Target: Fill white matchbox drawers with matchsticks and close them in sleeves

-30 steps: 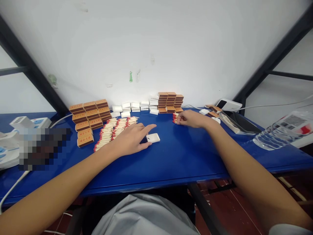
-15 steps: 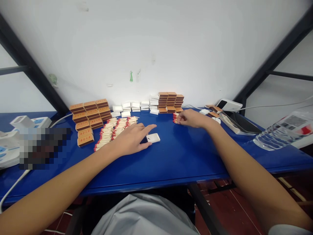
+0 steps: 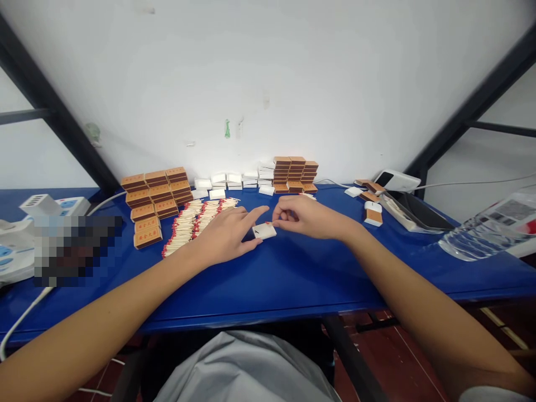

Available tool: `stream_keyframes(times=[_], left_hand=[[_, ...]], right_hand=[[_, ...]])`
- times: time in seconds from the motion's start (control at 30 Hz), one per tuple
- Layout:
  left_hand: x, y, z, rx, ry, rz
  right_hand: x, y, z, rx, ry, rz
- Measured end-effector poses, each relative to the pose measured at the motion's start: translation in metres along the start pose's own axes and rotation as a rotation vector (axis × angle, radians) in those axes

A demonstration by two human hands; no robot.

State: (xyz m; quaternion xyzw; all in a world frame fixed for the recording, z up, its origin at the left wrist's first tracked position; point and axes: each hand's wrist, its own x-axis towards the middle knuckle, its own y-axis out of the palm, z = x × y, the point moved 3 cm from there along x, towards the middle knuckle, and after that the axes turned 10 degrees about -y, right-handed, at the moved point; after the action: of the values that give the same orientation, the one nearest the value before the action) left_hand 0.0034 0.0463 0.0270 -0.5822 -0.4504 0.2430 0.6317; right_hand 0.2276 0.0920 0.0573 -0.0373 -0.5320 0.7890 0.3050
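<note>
A small white matchbox tray (image 3: 268,231) lies on the blue table with a dark mark at its left end. My left hand (image 3: 224,234) rests at that end, thumb and index finger spread, the thumb tip beside the tray's near corner; its other fingers are partly hidden. At the tray's right end, my right hand (image 3: 307,216) pinches a match (image 3: 268,223), only its red head showing clearly. To the left of my left hand lie rows of loose red-tipped matches (image 3: 184,226). More match ends (image 3: 310,196) show behind my right hand.
Orange matchboxes (image 3: 154,195) are stacked at the left and more sleeves (image 3: 295,174) by the wall, beside white trays (image 3: 234,180). On the right are a partly open matchbox (image 3: 373,214), a white device (image 3: 397,181) and a plastic bottle (image 3: 486,229). Power strips (image 3: 75,209) stand far left.
My right hand has moved left and toward me, from the small match pile to the tray's right end, with a match. My left hand has stayed by the tray.
</note>
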Motion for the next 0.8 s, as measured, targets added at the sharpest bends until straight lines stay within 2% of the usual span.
stream_keyframes(times=[0.1, 0.2, 0.33, 0.6, 0.7, 0.8], left_hand=[[0.000, 0.001, 0.001, 0.006, -0.012, -0.022], [0.001, 0.001, 0.001, -0.001, -0.012, -0.032], [0.001, 0.000, 0.000, -0.012, -0.009, -0.029], [0.000, -0.002, -0.002, -0.035, -0.029, -0.014], [0.001, -0.002, -0.002, -0.034, -0.024, -0.003], [0.000, -0.001, -0.001, -0.032, -0.020, 0.002]], right_hand=[[0.005, 0.011, 0.015, 0.018, -0.075, -0.034], [0.006, 0.018, 0.019, 0.039, -0.085, -0.064], [0.008, 0.022, 0.018, 0.033, -0.077, -0.073], [0.008, 0.029, 0.008, -0.048, -0.054, 0.008], [0.007, 0.026, 0.008, -0.105, -0.062, 0.022], [0.005, 0.011, 0.005, -0.118, -0.048, -0.047]])
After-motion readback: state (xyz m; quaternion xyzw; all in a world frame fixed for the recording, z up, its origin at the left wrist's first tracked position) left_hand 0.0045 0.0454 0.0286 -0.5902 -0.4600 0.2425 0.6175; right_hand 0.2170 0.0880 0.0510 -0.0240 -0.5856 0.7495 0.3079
